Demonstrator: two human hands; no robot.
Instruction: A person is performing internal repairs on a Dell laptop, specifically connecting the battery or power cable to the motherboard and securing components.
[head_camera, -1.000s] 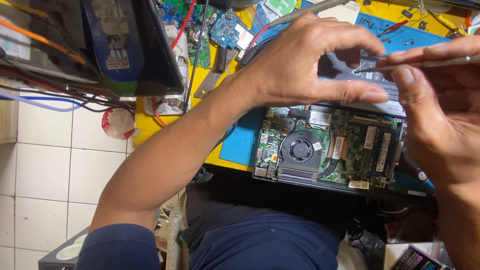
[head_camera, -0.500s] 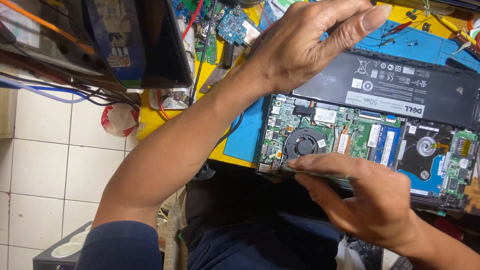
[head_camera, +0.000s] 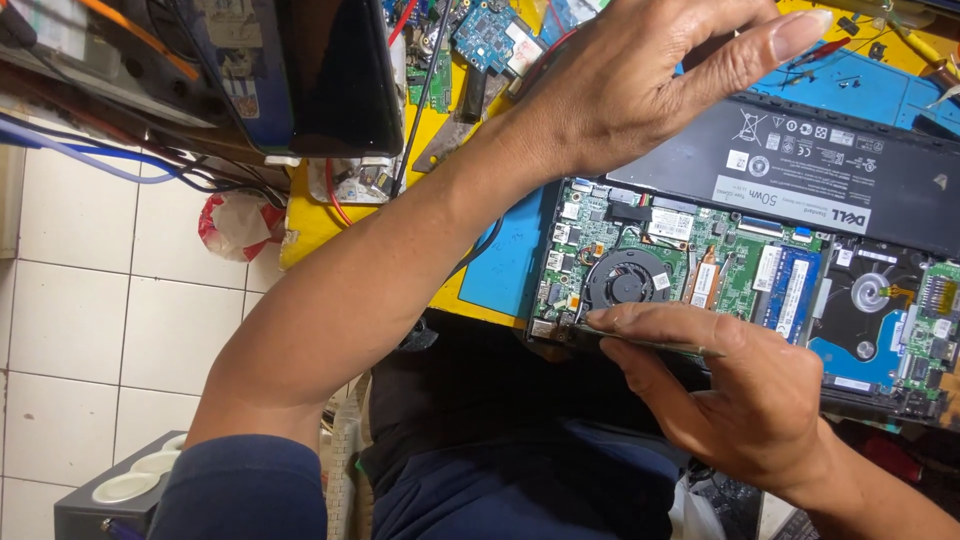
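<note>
Where the opened laptop (head_camera: 760, 260) lies bottom-up on the bench (head_camera: 320, 225), the right hand (head_camera: 740, 400) works at its near edge. That hand pinches a thin metal tool (head_camera: 650, 343), thumb and forefinger pressed together on the shaft. The tool's long axis runs roughly parallel to the laptop's near edge, its tip pointing toward the corner at the person's left, just below the round fan (head_camera: 627, 279). Whether the tip touches the board cannot be told.

The left hand (head_camera: 640, 85) reaches over the far side, fingers spread and palm down; it rests on or just above the black battery (head_camera: 830, 175), which spans the far half of the case. Contact cannot be confirmed.

Of the two, the right hand is the nearer to the corner by the fan; the left lies well apart from it, across the board. Right of the fan sit the blue memory stick (head_camera: 790, 290) and, beyond it, the hard drive (head_camera: 865, 315).

A blue mat (head_camera: 505, 265) shows under the laptop's left end. A dark tablet (head_camera: 300, 70) leans at upper left, beside loose circuit boards (head_camera: 485, 30).
</note>
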